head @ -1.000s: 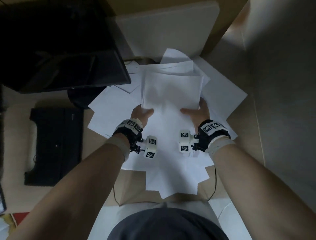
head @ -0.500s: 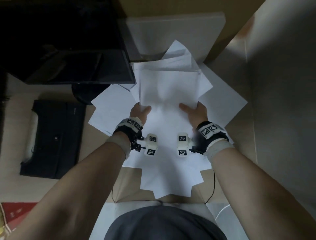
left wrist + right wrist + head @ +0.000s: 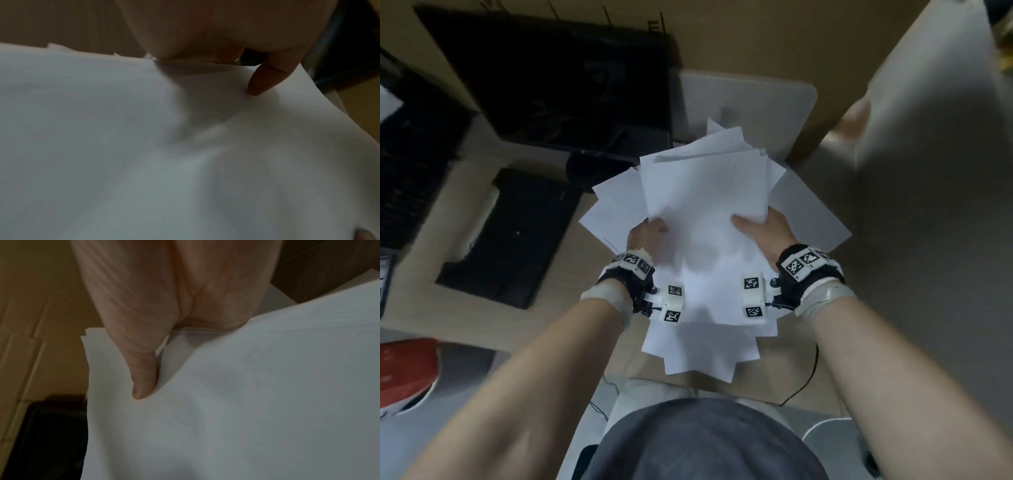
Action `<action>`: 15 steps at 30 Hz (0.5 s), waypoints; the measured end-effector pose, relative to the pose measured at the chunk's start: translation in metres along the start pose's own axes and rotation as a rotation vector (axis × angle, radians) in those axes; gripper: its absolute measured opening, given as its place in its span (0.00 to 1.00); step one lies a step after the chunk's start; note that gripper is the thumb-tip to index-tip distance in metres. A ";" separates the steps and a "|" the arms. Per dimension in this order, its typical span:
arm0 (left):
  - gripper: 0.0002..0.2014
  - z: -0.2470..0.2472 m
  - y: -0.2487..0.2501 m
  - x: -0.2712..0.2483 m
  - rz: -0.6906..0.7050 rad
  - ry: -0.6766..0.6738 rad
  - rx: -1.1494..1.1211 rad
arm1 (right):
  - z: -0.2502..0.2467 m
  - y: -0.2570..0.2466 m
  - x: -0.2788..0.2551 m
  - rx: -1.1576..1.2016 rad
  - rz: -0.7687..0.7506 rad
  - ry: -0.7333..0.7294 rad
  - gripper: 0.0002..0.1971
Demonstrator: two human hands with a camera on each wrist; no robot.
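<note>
A loose, fanned stack of white paper sheets (image 3: 705, 212) is held up above the desk, in the middle of the head view. My left hand (image 3: 645, 236) grips its left edge, thumb on top of the sheets (image 3: 185, 162) and fingers hidden underneath. My right hand (image 3: 767, 231) grips the right edge the same way, with the thumb pressed flat on the top sheet (image 3: 246, 402). The sheets stick out unevenly at the near and side edges.
A dark monitor (image 3: 558, 78) stands at the back left, with a black keyboard (image 3: 513, 236) below it on the beige desk (image 3: 424, 308). A white board (image 3: 750, 109) lies behind the papers. A grey wall (image 3: 928, 205) runs along the right. A red object (image 3: 404, 370) sits at lower left.
The spread sheets have been drawn together into a tighter bundle and lifted toward me. Both hands keep their grip on the edges. The view has tilted.
</note>
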State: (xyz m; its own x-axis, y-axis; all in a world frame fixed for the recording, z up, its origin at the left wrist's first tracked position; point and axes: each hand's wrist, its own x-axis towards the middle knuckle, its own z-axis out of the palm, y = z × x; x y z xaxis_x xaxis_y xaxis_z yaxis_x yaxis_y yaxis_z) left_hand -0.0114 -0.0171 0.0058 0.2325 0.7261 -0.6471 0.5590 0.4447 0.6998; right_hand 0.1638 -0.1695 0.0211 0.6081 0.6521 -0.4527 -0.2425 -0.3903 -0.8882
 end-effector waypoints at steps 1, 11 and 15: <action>0.08 -0.011 -0.007 -0.004 -0.021 0.020 -0.024 | 0.009 -0.004 -0.002 -0.025 -0.006 -0.038 0.15; 0.11 -0.168 -0.084 -0.042 -0.196 0.412 -0.228 | 0.184 -0.029 -0.020 -0.182 -0.046 -0.460 0.15; 0.21 -0.211 -0.104 -0.056 -0.261 0.482 -0.209 | 0.239 -0.030 -0.030 -0.274 -0.018 -0.556 0.23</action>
State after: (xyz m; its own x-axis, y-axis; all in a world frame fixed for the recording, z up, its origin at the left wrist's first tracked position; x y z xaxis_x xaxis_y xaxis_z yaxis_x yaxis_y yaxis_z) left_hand -0.2503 0.0066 0.0330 -0.3074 0.7133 -0.6299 0.3691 0.6995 0.6119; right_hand -0.0278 -0.0227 0.0424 0.1080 0.8724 -0.4767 0.0115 -0.4805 -0.8769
